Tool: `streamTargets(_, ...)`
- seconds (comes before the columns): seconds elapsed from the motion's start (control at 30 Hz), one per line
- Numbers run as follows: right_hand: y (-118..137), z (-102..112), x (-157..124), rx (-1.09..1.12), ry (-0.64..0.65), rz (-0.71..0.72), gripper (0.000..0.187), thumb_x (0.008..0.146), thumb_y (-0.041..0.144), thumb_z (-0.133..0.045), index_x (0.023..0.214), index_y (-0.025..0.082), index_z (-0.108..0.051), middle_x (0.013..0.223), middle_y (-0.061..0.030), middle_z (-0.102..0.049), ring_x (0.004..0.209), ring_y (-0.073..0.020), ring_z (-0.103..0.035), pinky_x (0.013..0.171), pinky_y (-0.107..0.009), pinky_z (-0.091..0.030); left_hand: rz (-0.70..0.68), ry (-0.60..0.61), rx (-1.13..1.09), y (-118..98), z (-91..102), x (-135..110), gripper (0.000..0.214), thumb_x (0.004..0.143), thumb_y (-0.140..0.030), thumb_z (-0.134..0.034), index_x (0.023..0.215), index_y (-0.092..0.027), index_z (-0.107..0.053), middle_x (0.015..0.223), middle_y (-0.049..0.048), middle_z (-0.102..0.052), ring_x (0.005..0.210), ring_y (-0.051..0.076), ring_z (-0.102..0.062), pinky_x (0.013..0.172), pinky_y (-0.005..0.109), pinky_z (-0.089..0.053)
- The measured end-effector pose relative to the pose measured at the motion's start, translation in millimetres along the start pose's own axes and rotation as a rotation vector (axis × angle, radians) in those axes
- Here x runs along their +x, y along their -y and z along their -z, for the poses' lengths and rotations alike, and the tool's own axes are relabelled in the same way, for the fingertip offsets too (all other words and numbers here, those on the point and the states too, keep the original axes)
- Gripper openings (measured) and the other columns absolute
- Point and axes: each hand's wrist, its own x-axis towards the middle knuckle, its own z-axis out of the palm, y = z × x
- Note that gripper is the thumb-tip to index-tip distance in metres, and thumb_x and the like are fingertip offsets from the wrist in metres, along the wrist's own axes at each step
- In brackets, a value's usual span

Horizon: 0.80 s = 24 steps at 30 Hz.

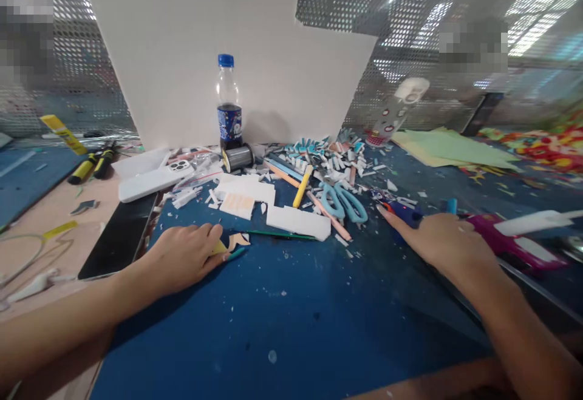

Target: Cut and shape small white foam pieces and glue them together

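My left hand [194, 251] rests low over the blue work surface, fingers curled. A small yellow piece [220, 247] shows at its fingertips, and a narrow teal piece [235, 254] lies by the thumb. Just beyond are a peach scrap [238, 241] and a thin green strip [282, 234]. On the right, my right hand [449, 239] is slightly blurred, one finger stretched out beside a blue tool with an orange part [405, 212]. Its other fingers are mostly hidden. Past that hand lies a magenta object [517, 245] with a white stick [532, 224] over it.
White cut pieces [298, 221], a yellow stick [303, 186], light-blue-handled scissors [344, 201] and many scraps [314, 154] cover the middle. Behind stand a cola bottle [229, 105] and a wire spool [238, 158]. Phones [121, 236] lie left; green sheets [455, 148] lie right.
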Motion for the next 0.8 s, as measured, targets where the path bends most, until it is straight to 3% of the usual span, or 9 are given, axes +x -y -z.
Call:
streamTargets(0.1, 11.4, 9.8, 9.4, -0.072, 0.339, -0.094, 0.036, 0.093, 0.047, -0.053, 0.108, 0.015, -0.060, 0.103, -0.0065, -0.063, 0.088, -0.0172, -0.062, 0.079, -0.038, -0.052, -0.037, -0.042, -0.012, -0.3, 1.0, -0.7, 0.027, 0.097, -0.039, -0.040, 0.091, -0.016, -0.054, 0.075, 0.0058, -0.066, 0.067, 0.026, -0.069, 0.050, 0.029, -0.046)
streamTargets(0.23, 25.6, 20.2, 7.9, -0.093, 0.484, -0.120, 0.032, 0.093, 0.039, -0.054, 0.116, 0.016, -0.058, 0.116, -0.0093, -0.060, 0.099, -0.0200, -0.060, 0.084, -0.040, -0.052, -0.045, -0.142, -0.029, 1.0, 1.5, -3.6, 0.026, 0.097, -0.038, -0.041, 0.088, -0.015, -0.051, 0.075, 0.0061, -0.065, 0.063, 0.023, -0.066, 0.051, 0.029, -0.047)
streamTargets(0.43, 25.8, 26.5, 13.8, -0.030, 0.462, -0.183, 0.035, 0.093, 0.039, -0.056, 0.118, 0.015, -0.057, 0.120, -0.0109, -0.058, 0.102, -0.0213, -0.059, 0.086, -0.042, -0.051, -0.062, -0.260, -0.100, 5.5, -5.2, -4.0, 0.024, 0.099, -0.032, -0.034, 0.088, -0.016, -0.049, 0.077, 0.0071, -0.063, 0.060, 0.022, -0.065, 0.049, 0.029, -0.047)
streamTargets(0.6, 20.8, 32.7, 13.7, 0.123, 0.387, -0.216, 0.033, 0.093, 0.040, -0.055, 0.113, 0.015, -0.059, 0.108, -0.0080, -0.062, 0.090, -0.0174, -0.062, 0.077, -0.036, -0.054, -0.080, -0.307, -0.193, 5.7, -11.5, -3.5, 0.023, 0.100, -0.029, -0.030, 0.090, -0.017, -0.047, 0.082, 0.0081, -0.064, 0.063, 0.022, -0.066, 0.051, 0.030, -0.049)
streamTargets(0.7, 27.5, 42.4, -0.8, 0.186, 0.264, -0.179, 0.030, 0.093, 0.044, -0.053, 0.092, 0.015, -0.062, 0.086, -0.0033, -0.064, 0.075, -0.0145, -0.061, 0.071, -0.032, -0.051, -0.075, -0.298, -0.259, 5.8, -12.1, -3.4, 0.021, 0.100, -0.027, -0.030, 0.093, -0.017, -0.046, 0.081, 0.0067, -0.065, 0.064, 0.021, -0.067, 0.050, 0.029, -0.049)
streamTargets(0.8, 39.7, 54.4, -21.3, 0.281, 0.154, -0.068, 0.034, 0.086, 0.043, -0.049, 0.062, 0.020, -0.053, 0.052, -0.0019, -0.055, 0.057, -0.0175, -0.057, 0.063, -0.031, -0.044, -0.044, -0.263, -0.306, 6.1, -10.5, -3.5, 0.016, 0.099, -0.023, -0.032, 0.101, -0.016, -0.046, 0.088, 0.0077, -0.069, 0.070, 0.021, -0.070, 0.053, 0.028, -0.051)
